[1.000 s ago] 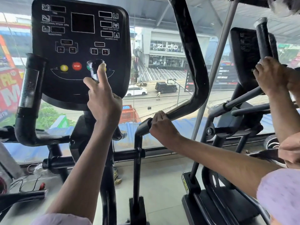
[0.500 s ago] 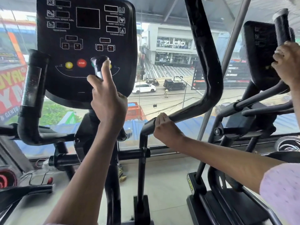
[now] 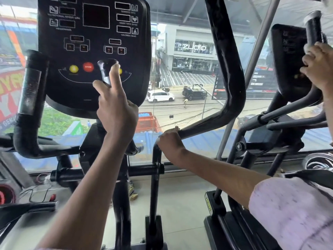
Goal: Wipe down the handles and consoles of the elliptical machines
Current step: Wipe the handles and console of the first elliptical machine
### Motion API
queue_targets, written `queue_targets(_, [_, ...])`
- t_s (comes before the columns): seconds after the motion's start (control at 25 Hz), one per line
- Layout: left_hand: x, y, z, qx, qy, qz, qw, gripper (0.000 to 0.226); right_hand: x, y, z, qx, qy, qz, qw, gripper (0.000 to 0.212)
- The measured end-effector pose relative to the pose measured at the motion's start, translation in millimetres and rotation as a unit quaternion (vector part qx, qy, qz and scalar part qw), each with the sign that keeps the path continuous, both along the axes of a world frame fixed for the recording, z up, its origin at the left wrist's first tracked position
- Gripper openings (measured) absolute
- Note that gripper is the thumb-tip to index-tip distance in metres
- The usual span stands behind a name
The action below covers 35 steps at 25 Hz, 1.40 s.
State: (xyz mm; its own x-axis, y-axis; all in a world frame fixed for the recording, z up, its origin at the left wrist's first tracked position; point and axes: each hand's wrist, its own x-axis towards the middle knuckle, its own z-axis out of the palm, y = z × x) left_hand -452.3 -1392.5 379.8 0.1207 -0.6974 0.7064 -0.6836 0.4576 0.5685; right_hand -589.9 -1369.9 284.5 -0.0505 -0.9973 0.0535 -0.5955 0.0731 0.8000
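Gripping noted at two points: the left hand is closed round the short grip before the console, thumb raised along it; the right hand is clenched on the lower bend of the swing handle, right of the console.

Console black with white outlined markings, one red button and one yellow button; handles black throughout; sleeve pale pink with fine dark flecks; car outside white; roof below window blue
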Motion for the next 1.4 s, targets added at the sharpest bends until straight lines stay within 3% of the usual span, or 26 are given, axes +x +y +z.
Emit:
queue_targets(0.16, [-2, -3, -1, 0.000, 0.001, -0.004, 1.000, 0.090, -7, 31, -1, 0.016, 0.137, -0.004, 0.990, 0.032])
queue_targets(0.4, [-1, -3, -3, -0.010, -0.004, -0.007, 1.000, 0.091, -10, 15, 23, 0.019, 0.035, -0.005, 0.999, 0.017])
queue_targets(0.56, [-1, -3, -3, -0.013, 0.001, -0.003, 1.000, 0.091, -9, 49, 34, 0.024, 0.101, -0.025, 0.994, 0.023])
queue_targets(0.8, [-1, 0, -2, -0.002, 0.004, -0.012, 1.000, 0.091, 1, 43, 62, -0.010, -0.036, -0.034, 0.999, 0.019])
queue_targets(1.08, [0, -2, -3, -0.008, 0.003, -0.012, 1.000, 0.091, 0, 70, 67, -0.023, 0.052, -0.060, 0.997, 0.025])
queue_targets(1.4, [1, -2, -2, -0.008, 0.001, -0.021, 1.000, 0.091, 8, 88, 100, -0.044, -0.054, -0.074, 0.995, 0.029])
